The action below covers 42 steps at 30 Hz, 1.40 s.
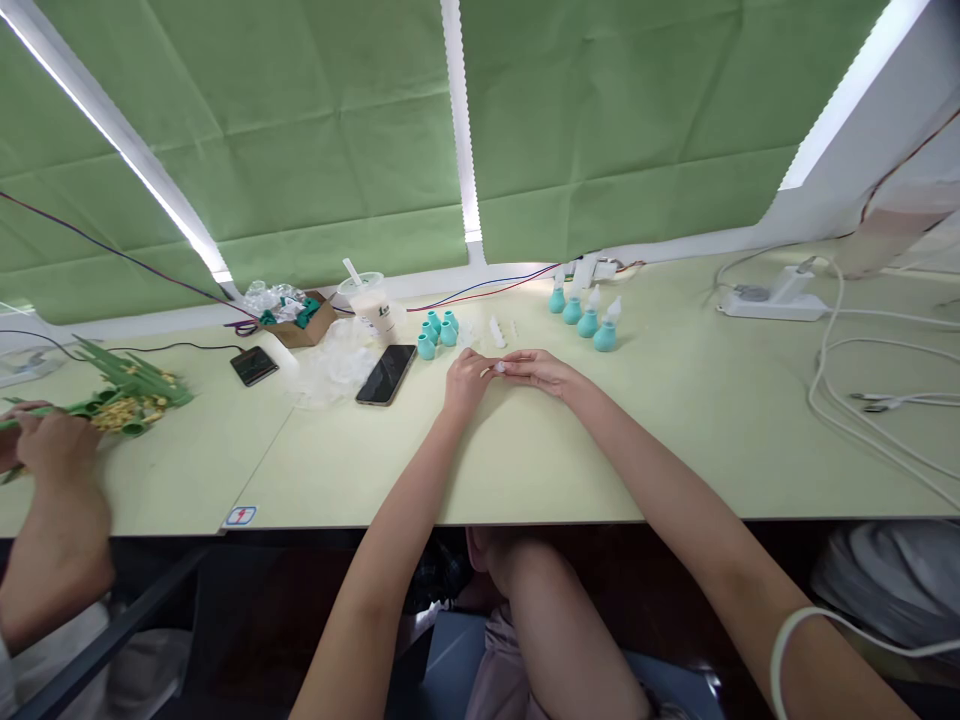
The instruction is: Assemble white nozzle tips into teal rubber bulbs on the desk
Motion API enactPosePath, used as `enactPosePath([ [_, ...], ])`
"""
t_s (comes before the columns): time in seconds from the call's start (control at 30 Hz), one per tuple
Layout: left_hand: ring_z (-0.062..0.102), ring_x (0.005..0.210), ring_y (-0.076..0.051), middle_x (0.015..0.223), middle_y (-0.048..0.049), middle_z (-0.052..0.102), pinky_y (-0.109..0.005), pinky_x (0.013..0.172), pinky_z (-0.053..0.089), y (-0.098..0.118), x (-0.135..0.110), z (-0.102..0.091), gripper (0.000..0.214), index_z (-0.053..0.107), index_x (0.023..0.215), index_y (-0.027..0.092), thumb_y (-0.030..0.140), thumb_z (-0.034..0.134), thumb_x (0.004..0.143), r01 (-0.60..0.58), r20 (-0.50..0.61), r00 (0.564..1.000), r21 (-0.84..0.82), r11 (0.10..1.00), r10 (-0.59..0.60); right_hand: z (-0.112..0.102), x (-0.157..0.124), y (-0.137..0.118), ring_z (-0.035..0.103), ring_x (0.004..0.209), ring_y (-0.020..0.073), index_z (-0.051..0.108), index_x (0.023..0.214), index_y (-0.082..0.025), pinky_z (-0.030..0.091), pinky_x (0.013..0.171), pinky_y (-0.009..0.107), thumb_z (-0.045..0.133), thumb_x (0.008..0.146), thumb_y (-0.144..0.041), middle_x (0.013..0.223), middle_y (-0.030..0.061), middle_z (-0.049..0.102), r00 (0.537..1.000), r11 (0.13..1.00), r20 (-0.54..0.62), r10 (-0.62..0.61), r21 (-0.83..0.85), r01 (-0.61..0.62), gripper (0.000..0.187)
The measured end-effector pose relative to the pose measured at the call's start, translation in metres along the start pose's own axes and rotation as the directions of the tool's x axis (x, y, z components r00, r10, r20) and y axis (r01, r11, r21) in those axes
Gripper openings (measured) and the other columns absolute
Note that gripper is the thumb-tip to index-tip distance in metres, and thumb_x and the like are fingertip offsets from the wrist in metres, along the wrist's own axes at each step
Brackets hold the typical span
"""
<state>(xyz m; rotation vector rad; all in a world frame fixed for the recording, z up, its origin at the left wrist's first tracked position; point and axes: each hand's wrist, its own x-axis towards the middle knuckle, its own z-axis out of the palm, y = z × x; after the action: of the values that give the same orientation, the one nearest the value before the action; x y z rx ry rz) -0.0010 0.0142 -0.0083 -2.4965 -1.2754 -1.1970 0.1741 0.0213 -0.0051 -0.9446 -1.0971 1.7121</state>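
Near the middle of the table, my left hand (466,378) and my right hand (541,370) meet at the fingertips. Both pinch a small whitish plastic piece (500,368), too small to make out in detail. Just beyond them lie a few clear and white plastic tips (496,332). To the left of these stand several teal rubber bulbs (430,335) with open necks and no tips on them. Farther right, several teal bulbs with clear tips (588,322) stand upright in a slanting row.
Left of my hands are a black phone (386,375), a crumpled clear plastic bag (334,362), a drink cup (370,303) and a cardboard box (306,325). At far left a co-worker's hands (56,440) hold green artificial plants (124,390). A power strip (776,302) and white cables (832,370) lie right.
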Motion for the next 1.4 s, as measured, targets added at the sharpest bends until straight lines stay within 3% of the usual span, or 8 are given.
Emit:
enactPosePath([
  [0.17,0.051,0.068,-0.014,0.071,-0.0027,0.068,-0.024,0.061,0.042,-0.001,-0.002,0.003,0.016,0.073,0.086,0.022,0.025,0.057,0.083,-0.077,-0.020,0.997,0.039,0.996,0.078,-0.001,-0.002,0.000,0.068,0.081,0.0140,0.071,0.074,-0.012,0.053,0.088,0.024,0.078,0.060,-0.009,0.081,0.0061,0.073,0.999,0.998,0.018,0.047,0.048,-0.047,0.016],
  [0.43,0.048,0.067,-0.013,0.067,-0.0021,0.067,-0.024,0.060,0.041,-0.004,-0.003,0.004,0.016,0.072,0.087,0.020,0.025,0.058,0.083,-0.111,-0.055,0.992,0.047,0.993,0.114,0.002,-0.002,0.002,0.069,0.081,0.0137,0.072,0.073,-0.011,0.052,0.089,0.023,0.076,0.063,-0.009,0.081,0.0065,0.073,0.998,0.995,0.003,0.059,0.077,-0.059,0.011],
  [0.7,0.048,0.069,-0.014,0.067,-0.0021,0.064,-0.024,0.060,0.041,-0.004,-0.005,0.006,0.017,0.071,0.092,0.019,0.024,0.056,0.084,-0.119,-0.050,0.991,0.105,0.987,0.125,0.008,-0.005,0.004,0.069,0.079,0.0132,0.071,0.073,-0.012,0.053,0.088,0.023,0.074,0.066,-0.010,0.080,0.0058,0.073,0.999,0.993,-0.031,0.039,0.110,-0.035,0.008],
  [1.0,0.047,0.070,-0.014,0.068,-0.0031,0.063,-0.024,0.063,0.042,-0.002,-0.002,0.006,0.021,0.070,0.093,0.017,0.025,0.051,0.087,-0.149,-0.119,0.979,0.146,0.978,0.167,0.013,-0.005,0.003,0.069,0.074,0.0122,0.069,0.069,-0.013,0.053,0.087,0.026,0.069,0.071,-0.006,0.075,0.0039,0.072,0.995,0.990,-0.095,0.004,0.143,0.010,0.008],
  [1.4,0.048,0.069,-0.013,0.069,-0.0042,0.062,-0.024,0.062,0.042,-0.004,-0.002,0.006,0.025,0.069,0.094,0.018,0.025,0.046,0.090,-0.207,-0.145,0.963,0.141,0.968,0.227,0.009,-0.010,-0.006,0.068,0.081,0.0134,0.071,0.070,-0.013,0.051,0.091,0.024,0.075,0.064,-0.011,0.081,0.0055,0.072,1.000,0.997,-0.014,-0.013,0.072,0.014,0.008],
])
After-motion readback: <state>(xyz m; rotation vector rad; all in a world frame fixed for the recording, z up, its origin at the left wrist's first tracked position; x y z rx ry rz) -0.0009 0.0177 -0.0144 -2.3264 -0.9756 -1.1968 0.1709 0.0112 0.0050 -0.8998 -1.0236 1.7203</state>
